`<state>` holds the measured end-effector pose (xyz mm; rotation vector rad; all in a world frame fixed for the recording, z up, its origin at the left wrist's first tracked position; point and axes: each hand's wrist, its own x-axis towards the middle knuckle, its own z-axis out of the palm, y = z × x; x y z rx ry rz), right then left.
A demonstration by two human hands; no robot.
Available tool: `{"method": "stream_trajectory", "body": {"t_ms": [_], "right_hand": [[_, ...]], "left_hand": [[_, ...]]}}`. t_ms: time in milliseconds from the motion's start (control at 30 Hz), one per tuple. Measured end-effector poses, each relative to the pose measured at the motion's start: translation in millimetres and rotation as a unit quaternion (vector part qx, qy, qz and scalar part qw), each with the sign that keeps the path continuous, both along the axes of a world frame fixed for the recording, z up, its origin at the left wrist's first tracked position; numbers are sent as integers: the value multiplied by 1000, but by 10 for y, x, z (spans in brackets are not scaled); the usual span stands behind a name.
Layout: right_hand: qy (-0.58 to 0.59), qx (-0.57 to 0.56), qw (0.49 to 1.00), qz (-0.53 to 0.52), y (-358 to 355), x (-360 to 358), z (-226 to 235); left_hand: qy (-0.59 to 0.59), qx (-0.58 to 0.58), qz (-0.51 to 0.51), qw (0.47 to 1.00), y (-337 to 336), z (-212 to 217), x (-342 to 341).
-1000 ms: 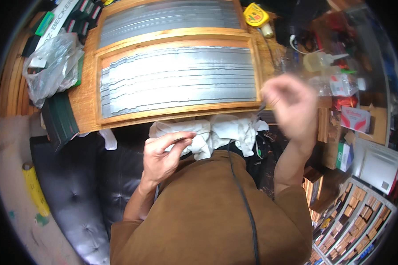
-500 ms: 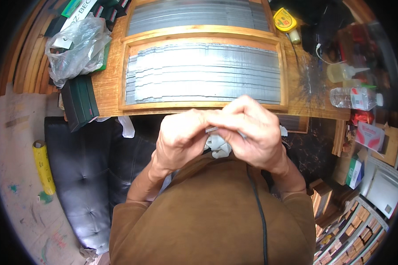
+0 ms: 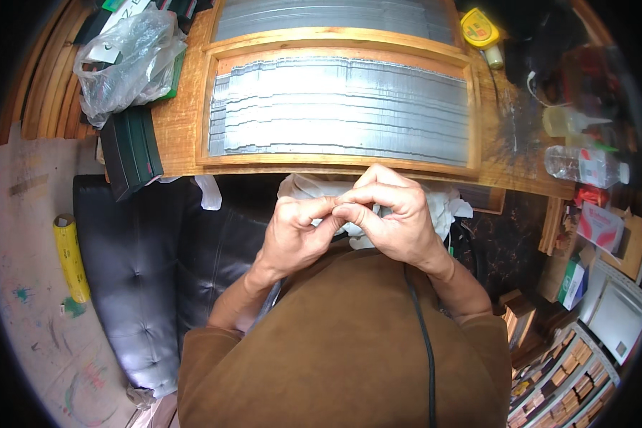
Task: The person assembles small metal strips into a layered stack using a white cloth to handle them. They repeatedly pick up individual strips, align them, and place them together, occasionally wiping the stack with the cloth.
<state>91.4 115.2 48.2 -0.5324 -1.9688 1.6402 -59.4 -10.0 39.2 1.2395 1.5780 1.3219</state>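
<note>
My left hand point(image 3: 299, 232) and my right hand point(image 3: 394, 220) meet fingertip to fingertip in front of my chest, just short of the table's front edge. Both are closed in a pinch; whatever lies between the fingertips is too small or too hidden to name. Below and behind them a white cloth point(image 3: 442, 210) lies across my lap. Beyond my hands, on the wooden table point(image 3: 175, 146), sits a wood-framed tray point(image 3: 335, 165) packed with rows of thin, shiny grey metal strips point(image 3: 335, 107).
A second framed tray point(image 3: 335, 21) lies behind the first. On the left are a plastic bag point(image 3: 132, 68) and a dark green box point(image 3: 132, 153); on the right, a yellow tape measure point(image 3: 480, 28) and a clear bottle point(image 3: 585, 165). A black padded seat point(image 3: 139, 278) stands left.
Both hands have lowered slightly and their fingertips are drawn into a tighter pinch. More of the white cloth shows behind them. The view has shifted a little.
</note>
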Motion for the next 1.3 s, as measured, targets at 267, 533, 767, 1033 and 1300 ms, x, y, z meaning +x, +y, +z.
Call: {"method": "stream_trajectory", "body": {"t_ms": [267,533,767,1033,1300], "right_hand": [[-12,-93,994,53,45,75,-116],[-18,-99,993,66,75,85,-137],[-16,-98,993,68,69,105,-184],[-19,-104,992,69,80,121,-138],[-12,-114,991,71,88,161,-150]], "left_hand": [[11,-10,65,998,-117,-149,201],[10,-39,39,998,-161,-177,192],[17,-12,51,998,-146,-212,228],[1,-24,40,999,-148,-200,209],[-11,-49,24,998,-144,-125,201]]}}
